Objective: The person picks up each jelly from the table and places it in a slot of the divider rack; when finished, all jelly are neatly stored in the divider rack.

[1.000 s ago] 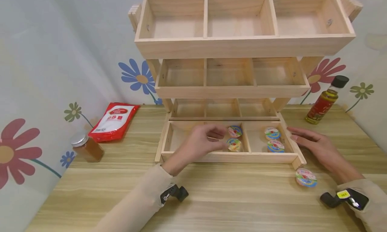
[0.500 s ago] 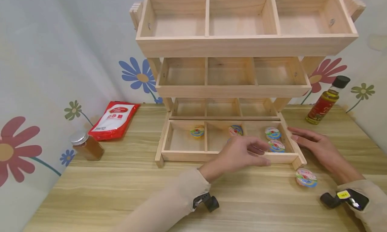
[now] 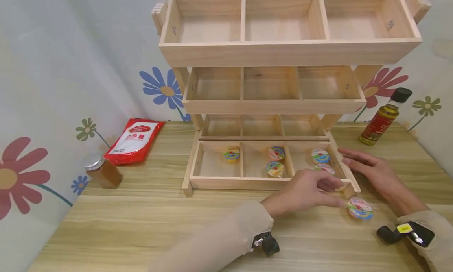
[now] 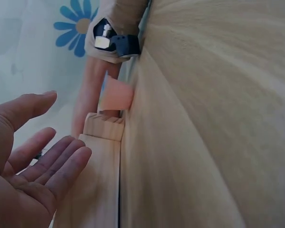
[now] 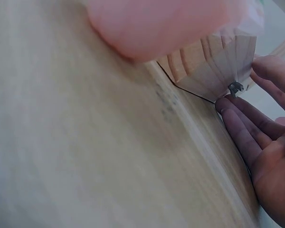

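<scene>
My left hand (image 3: pixel 311 191) hovers in front of the bottom tray's right end, thumb and fingers apart with nothing between them. Just beyond its fingertips a pink jelly cup (image 3: pixel 360 208) with a printed lid sits on the table; its pink side shows in the left wrist view (image 4: pixel 116 94). My right hand (image 3: pixel 376 175) rests its fingers against the right side of the wooden shelf (image 3: pixel 247 183). In the bottom tray lie a yellow jelly cup (image 3: pixel 231 154) at left, two cups (image 3: pixel 275 169) in the middle and two cups (image 3: pixel 320 156) at right, one partly behind my left hand.
The upper tiers (image 3: pixel 283 53) of the shelf overhang the back of the table. At left are a spice jar (image 3: pixel 103 171) with a silver lid and a red-and-white bag (image 3: pixel 134 141). An oil bottle (image 3: pixel 383 118) stands at the back right.
My left hand has moved right and toward the front, from over the tray's middle compartment to beside the loose jelly cup. The yellow cup at left came into sight. My right hand stayed put.
</scene>
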`<state>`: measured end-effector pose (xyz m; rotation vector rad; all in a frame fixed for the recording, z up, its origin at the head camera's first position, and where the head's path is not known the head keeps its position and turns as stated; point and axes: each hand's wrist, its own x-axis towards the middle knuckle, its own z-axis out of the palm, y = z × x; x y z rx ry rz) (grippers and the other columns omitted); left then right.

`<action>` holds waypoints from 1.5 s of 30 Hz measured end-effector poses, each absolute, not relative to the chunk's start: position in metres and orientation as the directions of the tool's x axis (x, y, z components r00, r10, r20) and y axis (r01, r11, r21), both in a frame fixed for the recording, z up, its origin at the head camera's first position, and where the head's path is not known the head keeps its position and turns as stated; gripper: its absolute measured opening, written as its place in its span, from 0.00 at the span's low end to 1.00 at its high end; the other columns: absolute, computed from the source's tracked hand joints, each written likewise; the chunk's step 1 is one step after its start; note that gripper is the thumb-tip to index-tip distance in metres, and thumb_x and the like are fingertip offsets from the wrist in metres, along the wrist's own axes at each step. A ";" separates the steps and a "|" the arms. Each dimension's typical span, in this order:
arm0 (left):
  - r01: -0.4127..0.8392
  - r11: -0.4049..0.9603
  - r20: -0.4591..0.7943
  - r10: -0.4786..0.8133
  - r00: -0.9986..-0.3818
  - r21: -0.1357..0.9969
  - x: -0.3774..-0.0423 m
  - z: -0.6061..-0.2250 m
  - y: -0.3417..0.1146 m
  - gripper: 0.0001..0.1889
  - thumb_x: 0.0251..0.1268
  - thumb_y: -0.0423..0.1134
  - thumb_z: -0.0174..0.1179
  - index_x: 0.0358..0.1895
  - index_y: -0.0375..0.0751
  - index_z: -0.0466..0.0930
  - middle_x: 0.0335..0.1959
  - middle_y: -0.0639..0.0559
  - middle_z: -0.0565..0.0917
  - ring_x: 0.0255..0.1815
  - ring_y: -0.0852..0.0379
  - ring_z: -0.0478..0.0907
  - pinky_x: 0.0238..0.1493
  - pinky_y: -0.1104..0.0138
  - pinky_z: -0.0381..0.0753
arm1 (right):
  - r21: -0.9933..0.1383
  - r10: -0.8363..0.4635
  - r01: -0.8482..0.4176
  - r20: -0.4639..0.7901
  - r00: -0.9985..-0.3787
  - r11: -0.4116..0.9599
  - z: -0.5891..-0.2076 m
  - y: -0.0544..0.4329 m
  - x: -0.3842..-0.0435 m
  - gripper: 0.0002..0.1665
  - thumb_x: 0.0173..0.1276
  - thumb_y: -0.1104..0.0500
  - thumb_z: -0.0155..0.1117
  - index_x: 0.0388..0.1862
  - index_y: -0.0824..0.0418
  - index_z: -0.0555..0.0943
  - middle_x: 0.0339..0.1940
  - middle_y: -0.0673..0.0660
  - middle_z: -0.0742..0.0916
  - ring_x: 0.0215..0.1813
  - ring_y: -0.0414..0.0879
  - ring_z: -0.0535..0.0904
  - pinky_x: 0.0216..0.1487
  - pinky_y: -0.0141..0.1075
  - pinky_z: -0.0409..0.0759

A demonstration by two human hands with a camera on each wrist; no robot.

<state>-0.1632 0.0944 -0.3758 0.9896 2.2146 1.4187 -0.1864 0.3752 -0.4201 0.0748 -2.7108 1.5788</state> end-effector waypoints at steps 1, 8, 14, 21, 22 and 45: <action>0.378 0.270 0.087 0.702 -0.707 0.886 -0.163 -0.377 0.097 0.21 0.62 0.42 0.80 0.57 0.42 0.88 0.51 0.64 0.89 0.44 0.79 0.80 0.46 0.84 0.77 | -0.866 -0.038 -0.041 0.025 -0.999 0.499 -0.420 0.376 -0.186 0.30 0.82 0.44 0.63 0.78 0.50 0.77 0.59 0.23 0.82 0.63 0.20 0.68 0.53 0.15 0.65; 0.424 0.288 0.110 0.704 -0.701 0.859 -0.160 -0.386 0.116 0.20 0.60 0.41 0.81 0.55 0.45 0.90 0.46 0.64 0.91 0.39 0.83 0.78 0.45 0.86 0.76 | -0.872 -0.033 -0.050 0.039 -0.999 0.487 -0.421 0.377 -0.186 0.29 0.81 0.46 0.64 0.77 0.51 0.78 0.58 0.22 0.83 0.62 0.19 0.69 0.54 0.16 0.65; 0.435 0.336 0.087 0.701 -0.708 0.835 -0.156 -0.390 0.124 0.21 0.58 0.43 0.82 0.55 0.50 0.90 0.45 0.69 0.90 0.38 0.85 0.76 0.43 0.87 0.74 | -0.883 -0.041 -0.064 0.051 -0.998 0.466 -0.421 0.376 -0.186 0.28 0.82 0.48 0.64 0.77 0.52 0.78 0.58 0.24 0.84 0.62 0.19 0.70 0.54 0.16 0.67; 0.450 0.347 0.085 0.707 -0.702 0.823 -0.156 -0.393 0.129 0.22 0.58 0.42 0.82 0.56 0.47 0.90 0.46 0.66 0.91 0.39 0.85 0.77 0.44 0.88 0.73 | -0.891 -0.054 -0.092 0.075 -0.996 0.445 -0.420 0.374 -0.186 0.27 0.82 0.51 0.65 0.76 0.55 0.79 0.59 0.25 0.84 0.63 0.19 0.70 0.55 0.16 0.67; 0.456 0.355 0.085 0.707 -0.702 0.816 -0.156 -0.393 0.130 0.21 0.58 0.43 0.82 0.56 0.48 0.90 0.46 0.66 0.91 0.38 0.85 0.76 0.43 0.88 0.73 | -0.891 -0.055 -0.091 0.075 -0.996 0.444 -0.420 0.374 -0.186 0.27 0.82 0.51 0.64 0.76 0.55 0.79 0.59 0.25 0.84 0.63 0.19 0.70 0.55 0.16 0.67; 0.488 0.411 0.069 0.707 -0.704 0.770 -0.151 -0.401 0.143 0.23 0.57 0.45 0.83 0.57 0.52 0.90 0.42 0.71 0.90 0.34 0.89 0.73 0.41 0.89 0.71 | -0.869 -0.048 -0.082 0.067 -0.997 0.487 -0.422 0.376 -0.187 0.28 0.82 0.47 0.64 0.76 0.52 0.78 0.59 0.22 0.83 0.63 0.19 0.68 0.54 0.15 0.64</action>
